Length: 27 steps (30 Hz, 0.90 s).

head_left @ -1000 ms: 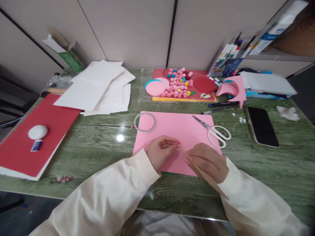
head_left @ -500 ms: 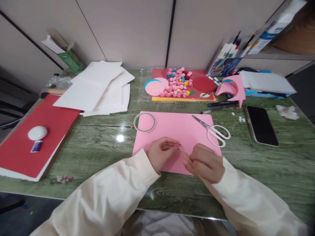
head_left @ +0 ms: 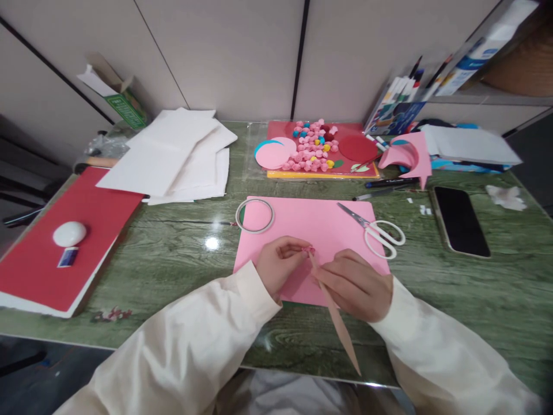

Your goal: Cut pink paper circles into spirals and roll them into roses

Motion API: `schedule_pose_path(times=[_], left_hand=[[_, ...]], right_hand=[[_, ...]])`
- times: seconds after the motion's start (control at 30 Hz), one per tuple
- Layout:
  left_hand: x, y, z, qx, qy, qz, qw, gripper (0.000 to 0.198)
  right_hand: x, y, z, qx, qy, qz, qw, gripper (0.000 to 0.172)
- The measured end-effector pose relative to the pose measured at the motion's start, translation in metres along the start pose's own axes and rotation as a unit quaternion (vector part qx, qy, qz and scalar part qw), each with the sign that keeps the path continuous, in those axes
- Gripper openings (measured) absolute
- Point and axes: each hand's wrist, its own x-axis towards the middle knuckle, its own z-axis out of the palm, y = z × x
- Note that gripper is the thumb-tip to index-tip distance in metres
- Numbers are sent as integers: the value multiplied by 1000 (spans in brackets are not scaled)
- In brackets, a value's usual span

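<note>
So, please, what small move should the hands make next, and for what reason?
Probably wind the tan strip a little around the small pink piece. The left hand pinches that piece at its fingertips, the right hand holds the strip, and the strip's upper end comes up to the piece, while a long loose length hangs below.

The loose cream sleeves (head_left: 173, 340) look creased.
</note>
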Motion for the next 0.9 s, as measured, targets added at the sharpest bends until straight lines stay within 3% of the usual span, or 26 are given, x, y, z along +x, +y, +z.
schedule_pose_path(times=[0.13, 0.6, 0.9], left_hand=[[0, 4, 0, -2, 9, -1, 1000, 17], [-2, 5, 3, 30, 1, 15, 999, 13], [-5, 3, 3, 36, -5, 14, 999, 13]], right_hand=[[1, 1, -2, 9, 13, 12, 1000, 26], [-7, 3, 4, -1, 32, 20, 999, 9], [-9, 2, 10, -9, 55, 22, 998, 15]])
